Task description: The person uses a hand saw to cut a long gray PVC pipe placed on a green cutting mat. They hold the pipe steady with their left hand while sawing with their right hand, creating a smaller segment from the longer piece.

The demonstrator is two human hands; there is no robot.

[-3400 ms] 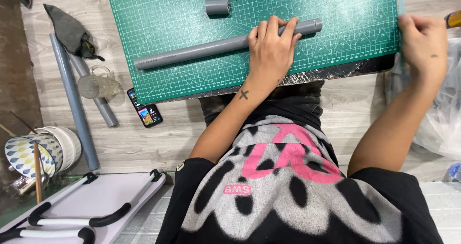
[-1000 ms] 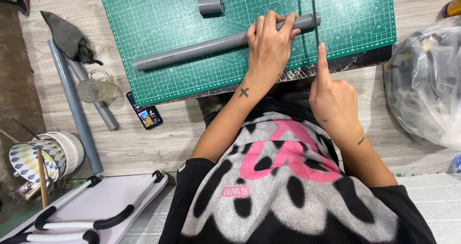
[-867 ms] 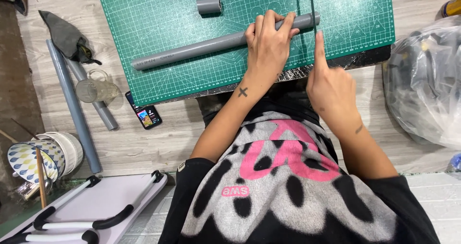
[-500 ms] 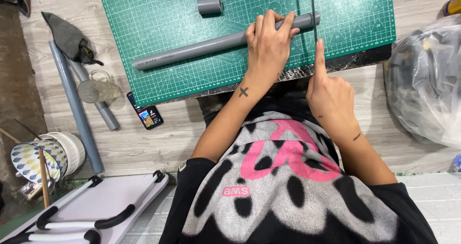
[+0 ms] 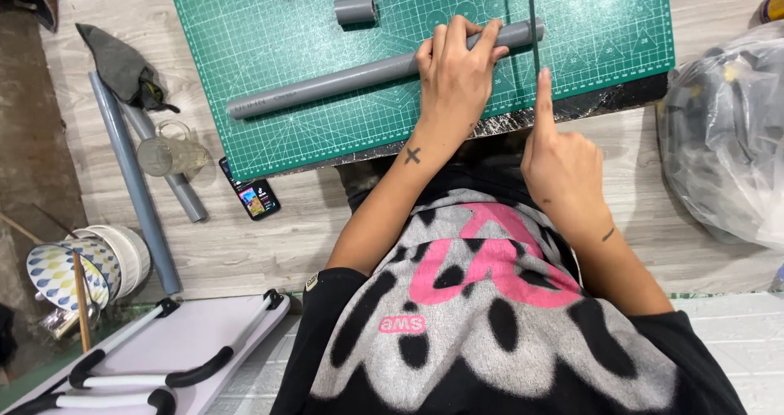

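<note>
My left hand (image 5: 457,72) presses down on a long grey plastic pipe (image 5: 327,82) that lies slantwise across a green cutting mat (image 5: 286,129). My right hand (image 5: 563,166) is closed on the handle of a thin dark saw (image 5: 532,15), index finger stretched along it. The handle itself is hidden in the fist. The blade runs straight away from me and crosses the pipe close to its right end, just beside my left fingertips.
A short grey pipe piece (image 5: 355,11) lies further up the mat. On the wooden floor to the left are a phone (image 5: 250,198), a glass jar (image 5: 167,155), two long grey pipes (image 5: 135,194), a dark cloth (image 5: 122,64) and stacked bowls (image 5: 90,264). A filled plastic bag (image 5: 723,137) sits right.
My right hand left the mat's right edge, came in with the saw and set the blade across the pipe's right end. In the last second it barely shifts; my left hand stays put.
</note>
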